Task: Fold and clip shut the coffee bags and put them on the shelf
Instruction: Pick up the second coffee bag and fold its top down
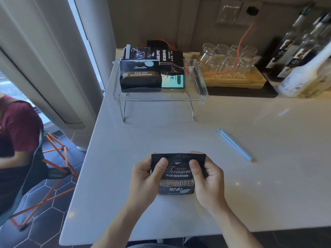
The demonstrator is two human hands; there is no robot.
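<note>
Am holding black bag (pixel 178 173) upright over table (pixel 250 194), near front edge. My left hand (pixel 145 178) pinching bag's left top, thumb on front. My right hand (pixel 208 178) pinching right top likewise. Blue clip (pixel 235 145) lying on table, well apart to right. Clear shelf (pixel 161 97) behind carrying other bags (pixel 140 76).

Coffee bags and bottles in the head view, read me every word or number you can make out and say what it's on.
Held coffee bag: "ORIGINAL Treasure BLUE MOUNTAIN"; Chinese line below, not transcribed.
Front shelf bag: "Charcoal fire", "454", "BLUE MOUNTAIN FOOD".
Rear shelf bag: "BAKED COFFEE", "NET WEIGHT"; number blurred.
Bottle labels: too blurred.
Blue clip: no text.
</note>
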